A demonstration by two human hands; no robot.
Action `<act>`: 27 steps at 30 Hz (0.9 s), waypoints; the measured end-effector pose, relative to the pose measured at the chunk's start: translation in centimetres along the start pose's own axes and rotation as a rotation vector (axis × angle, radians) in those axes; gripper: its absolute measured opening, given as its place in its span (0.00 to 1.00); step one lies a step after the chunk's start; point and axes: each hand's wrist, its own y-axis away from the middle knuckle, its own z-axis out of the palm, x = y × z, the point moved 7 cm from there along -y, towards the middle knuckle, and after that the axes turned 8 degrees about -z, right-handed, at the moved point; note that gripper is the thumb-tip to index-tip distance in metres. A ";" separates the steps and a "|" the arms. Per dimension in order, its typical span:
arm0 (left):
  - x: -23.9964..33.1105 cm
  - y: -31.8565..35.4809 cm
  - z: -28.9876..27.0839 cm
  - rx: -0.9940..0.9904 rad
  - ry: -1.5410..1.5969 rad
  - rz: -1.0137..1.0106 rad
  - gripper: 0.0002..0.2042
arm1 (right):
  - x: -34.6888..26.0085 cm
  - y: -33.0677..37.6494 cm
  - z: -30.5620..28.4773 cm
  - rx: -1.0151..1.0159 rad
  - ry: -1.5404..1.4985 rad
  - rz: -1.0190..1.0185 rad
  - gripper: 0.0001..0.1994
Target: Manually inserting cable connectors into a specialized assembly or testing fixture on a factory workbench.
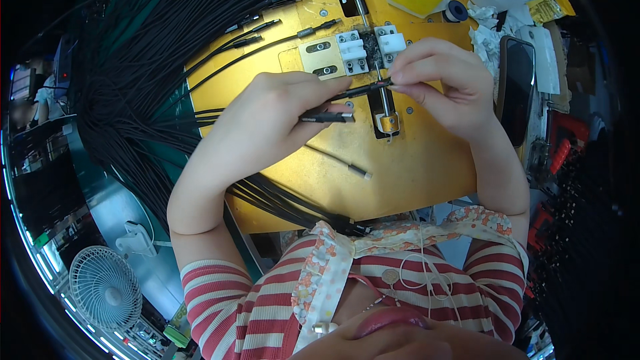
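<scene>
Pinching a thin black cable (363, 89) between thumb and fingertips, the left hand (280, 110) also keeps a second cable end with a metal plug (328, 117) tucked under its lower fingers, just above the yellow fixture plate (427, 167). At three o'clock from it, the right hand (443, 83) closes its fingertips on the same cable's tip, over the slotted metal clamp (385, 103); what sits at that tip is probably a small connector. A loose cable piece (343, 163) lies at six o'clock, with the black cable bundle (143, 60) at nine.
</scene>
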 end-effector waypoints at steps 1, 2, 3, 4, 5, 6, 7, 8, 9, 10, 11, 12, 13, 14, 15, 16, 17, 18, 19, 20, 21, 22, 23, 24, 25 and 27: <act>0.3 0.0 -0.1 0.060 0.027 0.047 0.14 | -0.3 0.0 0.2 -0.001 -0.002 -0.003 0.04; 0.7 0.0 -0.2 0.120 0.055 0.095 0.12 | 0.0 0.1 0.2 0.019 -0.026 0.064 0.04; 0.7 -0.1 -0.2 0.182 0.044 0.121 0.10 | 0.4 0.3 0.3 0.038 -0.051 0.131 0.04; 0.2 -0.1 0.1 0.183 0.043 0.120 0.10 | 0.4 0.3 0.6 0.038 -0.052 0.129 0.04; 0.0 0.3 0.4 0.233 -0.058 0.175 0.12 | 0.9 0.5 0.8 0.061 -0.108 0.183 0.04; -0.1 0.3 0.6 0.281 -0.155 0.234 0.13 | 1.4 0.7 0.9 0.085 -0.160 0.240 0.04; -0.3 0.1 0.7 0.280 -0.153 0.236 0.13 | 1.4 0.6 0.8 0.086 -0.158 0.242 0.04; -0.5 -0.2 0.7 0.306 -0.201 0.217 0.14 | 1.3 0.4 0.5 0.066 -0.054 0.222 0.04; -0.6 -0.5 0.7 0.333 -0.249 0.200 0.15 | 1.3 0.2 0.2 0.045 0.051 0.202 0.04; -1.0 -0.9 0.9 0.333 -0.247 0.200 0.15 | 1.9 0.3 0.1 0.045 0.052 0.203 0.04; -1.1 -1.0 1.0 0.374 -0.318 0.243 0.17 | 2.5 0.4 -0.2 0.046 0.165 0.167 0.04; -1.1 -1.0 1.2 0.414 -0.390 0.285 0.18 | 2.9 0.5 -0.4 0.047 0.278 0.128 0.04; -1.5 -1.1 1.6 0.378 -0.469 0.246 0.20 | 3.1 0.5 -0.4 0.047 0.278 0.128 0.04; -1.7 -1.2 1.7 0.378 -0.469 0.246 0.20 | 3.5 0.5 -0.4 0.052 0.307 0.163 0.04; -1.8 -1.3 1.8 0.383 -0.506 0.248 0.19 | 3.8 0.5 -0.3 0.056 0.337 0.198 0.04; -1.8 -1.3 1.9 0.389 -0.544 0.250 0.18 | 3.9 0.5 -0.3 0.057 0.337 0.199 0.04; -1.9 -1.3 1.9 0.388 -0.543 0.250 0.18 | 4.1 0.5 -0.2 0.046 0.350 0.211 0.04; -1.9 -1.4 1.8 0.382 -0.540 0.245 0.18 | 4.3 0.5 -0.1 0.034 0.362 0.221 0.04; -2.0 -1.4 1.8 0.376 -0.536 0.239 0.18 | 4.2 0.4 -0.1 0.033 0.362 0.220 0.04; -2.0 -1.4 1.8 0.377 -0.537 0.239 0.18 | 4.1 0.4 -0.1 0.019 0.378 0.209 0.04; -2.0 -1.4 1.9 0.372 -0.535 0.234 0.17 | 4.0 0.4 0.0 0.005 0.395 0.199 0.04; -2.1 -1.4 2.0 0.366 -0.533 0.230 0.17 | 3.9 0.4 0.0 0.005 0.395 0.198 0.04; -2.0 -1.4 1.9 0.366 -0.534 0.230 0.17 | 3.6 0.3 0.1 -0.028 0.461 0.135 0.04; -2.1 -1.4 2.0 0.344 -0.507 0.196 0.23 | 3.1 0.3 0.3 -0.062 0.527 0.072 0.04; -2.3 -1.4 2.0 0.321 -0.480 0.161 0.28 | 3.0 0.4 0.3 -0.061 0.528 0.073 0.04; -2.3 -1.4 2.1 0.318 -0.483 0.166 0.28 | 2.6 0.4 0.5 -0.098 0.604 0.037 0.05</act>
